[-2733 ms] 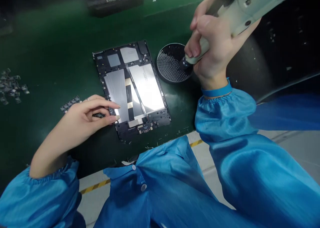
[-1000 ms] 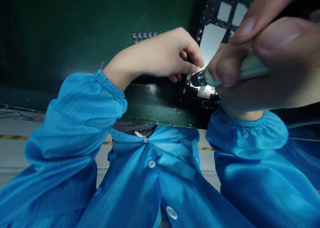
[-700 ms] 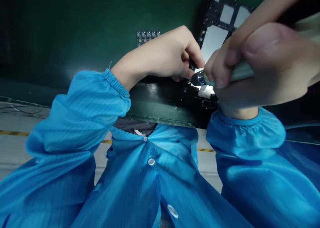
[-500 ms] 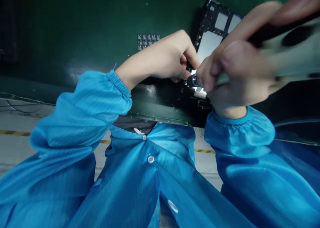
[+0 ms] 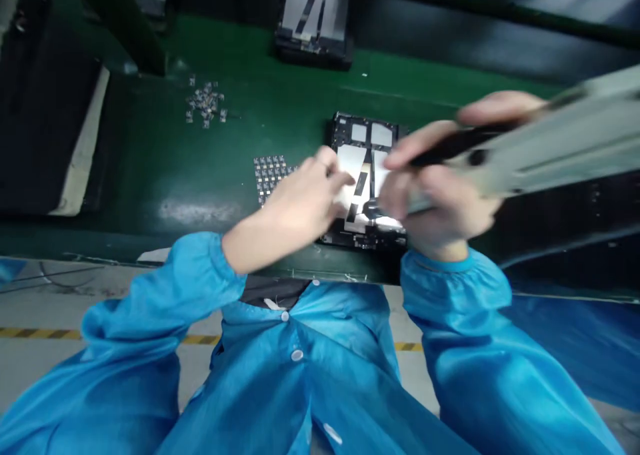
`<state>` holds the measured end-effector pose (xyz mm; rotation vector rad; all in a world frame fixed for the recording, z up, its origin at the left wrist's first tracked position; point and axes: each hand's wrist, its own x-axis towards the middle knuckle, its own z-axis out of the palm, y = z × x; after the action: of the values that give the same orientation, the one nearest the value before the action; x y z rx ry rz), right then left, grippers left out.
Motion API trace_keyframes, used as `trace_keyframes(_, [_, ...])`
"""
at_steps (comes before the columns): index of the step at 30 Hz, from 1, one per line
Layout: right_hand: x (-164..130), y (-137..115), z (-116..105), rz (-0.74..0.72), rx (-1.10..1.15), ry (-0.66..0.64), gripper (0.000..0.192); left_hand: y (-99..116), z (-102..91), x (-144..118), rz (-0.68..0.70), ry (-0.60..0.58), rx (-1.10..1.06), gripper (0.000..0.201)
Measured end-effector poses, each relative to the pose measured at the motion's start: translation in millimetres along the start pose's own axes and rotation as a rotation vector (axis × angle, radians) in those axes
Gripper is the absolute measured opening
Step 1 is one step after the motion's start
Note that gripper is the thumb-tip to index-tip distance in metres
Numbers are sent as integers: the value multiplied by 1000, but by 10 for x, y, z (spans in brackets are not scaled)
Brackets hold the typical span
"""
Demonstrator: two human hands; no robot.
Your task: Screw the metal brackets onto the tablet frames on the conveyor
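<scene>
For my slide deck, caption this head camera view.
Left hand steadies an opened tablet while right hand holds an electric screwdriver.

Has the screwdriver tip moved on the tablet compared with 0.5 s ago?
Cannot tell. The tip is over the tablet near its lower middle, but the camera itself pulled back and this picture is blurred.

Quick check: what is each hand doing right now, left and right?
Left hand: fingers curled on the opened tablet; whether it holds anything cannot be told.
Right hand: closed around the electric screwdriver.
</scene>
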<state>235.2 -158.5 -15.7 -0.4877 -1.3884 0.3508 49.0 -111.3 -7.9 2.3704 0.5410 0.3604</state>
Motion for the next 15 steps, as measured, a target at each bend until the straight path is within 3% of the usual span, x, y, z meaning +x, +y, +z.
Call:
trace_keyframes(2, [72,-150,-322,-35,-104,113,32,139,105,-141,210,-68,247,44])
trace_keyframes(4, [84,-272,-723,132,-262,243,30,134,173,-183,355,-126,397,45])
trace_keyframes(5, [66,-290,-934,203,-460,308,27,81,176,-154,380,-139,457,43])
trace_keyframes(7, [-2,-224,-1320,43,-493,382,30,-85,124,16,370,-173,542,43])
trace_keyframes(9, [-88,-69,-1592,-48,-502,426,39,-271,47,332,323,-185,575,49])
trace_keyframes(11, [-165,80,-1716,-79,-501,445,47,-442,19,784,267,-155,560,54])
trace_keyframes(13, [-219,155,-1731,-61,-495,440,52,-620,47,1332,172,-74,510,55])
trace_keyframes(15, [-249,145,-1711,-32,-490,431,54,-855,49,1887,15,91,469,55])
